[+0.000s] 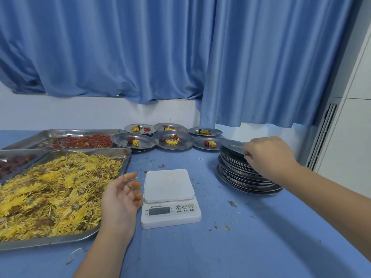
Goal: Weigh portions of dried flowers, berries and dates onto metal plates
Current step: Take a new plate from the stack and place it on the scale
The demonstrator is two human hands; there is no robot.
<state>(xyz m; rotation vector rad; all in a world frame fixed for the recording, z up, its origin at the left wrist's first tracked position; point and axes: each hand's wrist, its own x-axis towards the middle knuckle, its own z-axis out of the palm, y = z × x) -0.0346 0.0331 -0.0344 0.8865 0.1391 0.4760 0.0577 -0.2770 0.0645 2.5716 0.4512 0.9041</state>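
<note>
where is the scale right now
The white scale sits mid-table in the head view, between the tray of yellow flowers to its left and the stack of empty plates to its right.

The white digital scale (170, 197) sits flat with its platform bare. To its left are trays of yellow dried flowers (56, 193), with red berries (84, 141) and dark dates (14, 163) farther back. Behind it six round metal plates (184, 145) each carry a small mixed portion. To its right is a stack of empty plates (245, 177), the top plate (233, 147) tilted up.
</note>
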